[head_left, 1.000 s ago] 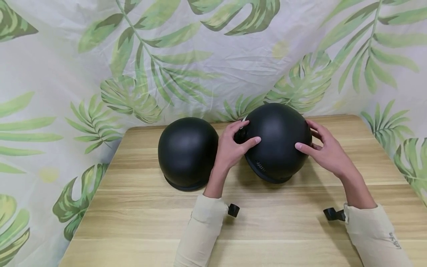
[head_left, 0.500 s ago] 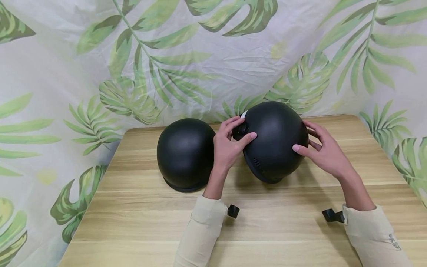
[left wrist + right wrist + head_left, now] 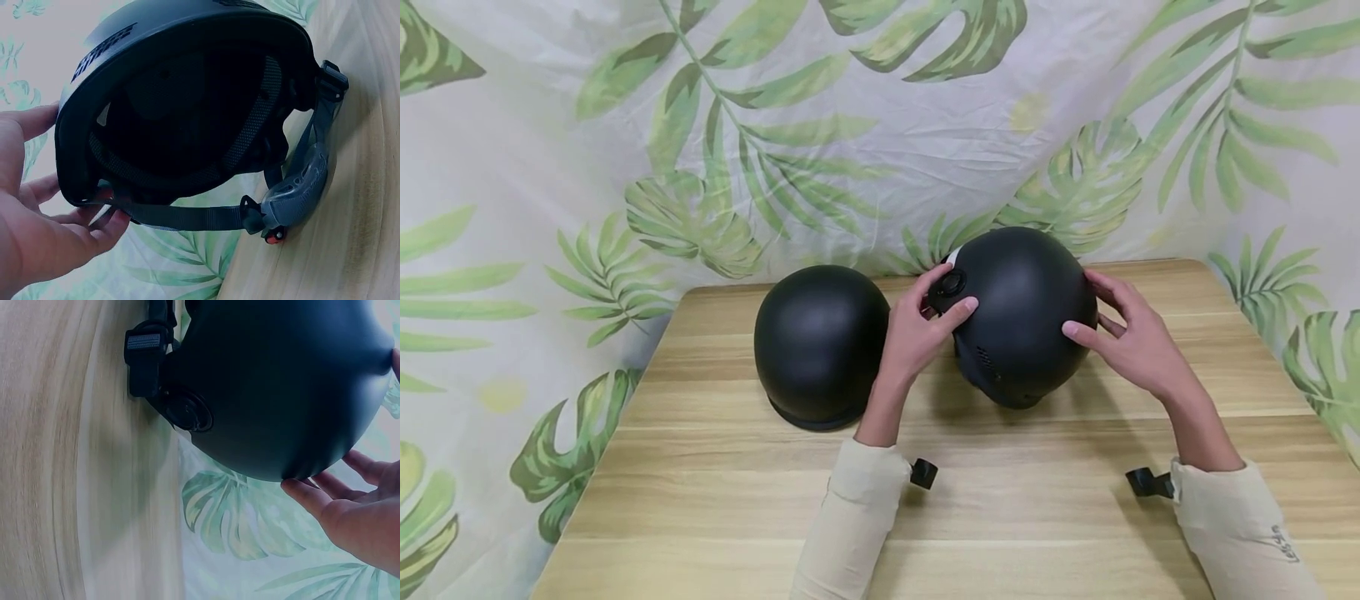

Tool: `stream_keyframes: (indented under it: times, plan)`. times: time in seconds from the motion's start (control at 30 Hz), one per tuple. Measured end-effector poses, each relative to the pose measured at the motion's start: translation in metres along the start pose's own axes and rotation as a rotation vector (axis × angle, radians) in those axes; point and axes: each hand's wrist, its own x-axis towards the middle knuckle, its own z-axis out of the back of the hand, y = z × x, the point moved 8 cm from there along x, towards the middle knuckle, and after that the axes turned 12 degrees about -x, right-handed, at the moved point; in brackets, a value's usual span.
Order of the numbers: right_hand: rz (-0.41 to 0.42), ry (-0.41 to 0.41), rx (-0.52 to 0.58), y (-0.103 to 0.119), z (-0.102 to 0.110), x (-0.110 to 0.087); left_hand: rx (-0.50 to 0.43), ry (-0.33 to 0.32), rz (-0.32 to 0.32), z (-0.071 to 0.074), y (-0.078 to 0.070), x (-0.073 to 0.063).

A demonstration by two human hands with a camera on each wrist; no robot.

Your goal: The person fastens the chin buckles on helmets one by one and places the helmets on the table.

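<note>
A matte black helmet (image 3: 1022, 317) is held tilted between both hands, toward the back of the table. My left hand (image 3: 917, 329) grips its left edge, thumb on the shell, beside a round black knob (image 3: 952, 283). My right hand (image 3: 1131, 337) holds the opposite side with spread, bent fingers and the thumb on the shell. In the left wrist view the dark inside of the helmet shows, with a chin strap (image 3: 187, 217) and a grey chin cup (image 3: 300, 194) hanging below the rim. A second black helmet (image 3: 820, 346) stands left of my left hand.
The wooden table (image 3: 715, 500) has its back edge close behind the helmets. A leaf-patterned cloth (image 3: 925, 167) hangs behind and at both sides. Small black camera mounts (image 3: 923, 473) stick out from both sleeves.
The held helmet has turned and tilted slightly, so its round knob and white patch show more. Both hands have kept their hold. The second helmet has stayed where it was.
</note>
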Motion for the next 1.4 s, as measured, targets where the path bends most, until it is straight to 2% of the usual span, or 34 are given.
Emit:
stream_keyframes:
  times: [0.23,0.37,0.57,0.67,0.73,0.87,0.97,1.13,1.4]
  plan:
    - [-0.052,0.051,-0.011,-0.006,0.004,-0.002,0.029,0.061,-0.011,-0.007,-0.002,-0.002]
    - [-0.059,0.099,0.002,-0.008,0.006,-0.003,-0.014,0.093,-0.015,-0.009,-0.007,-0.003]
    - [-0.04,0.134,0.027,-0.007,0.005,-0.003,-0.074,0.096,0.01,-0.009,-0.011,-0.003]
    - [-0.033,0.103,0.029,-0.004,0.005,-0.004,-0.066,0.085,0.022,-0.007,-0.01,-0.004]
    - [-0.021,0.068,0.013,0.001,0.006,-0.005,-0.049,0.054,0.019,-0.004,-0.011,-0.004]
    - [0.024,-0.016,-0.021,0.012,0.007,-0.007,-0.004,-0.027,-0.02,-0.001,-0.016,-0.005]
    - [0.047,-0.071,-0.022,0.017,0.008,-0.009,0.021,-0.05,-0.052,-0.002,-0.019,-0.005]
    - [0.052,-0.118,-0.018,0.021,0.01,-0.01,0.074,0.015,-0.079,-0.01,-0.023,-0.006]
    - [0.028,-0.098,-0.046,0.021,0.014,-0.01,0.121,0.15,-0.083,-0.02,-0.028,-0.01]
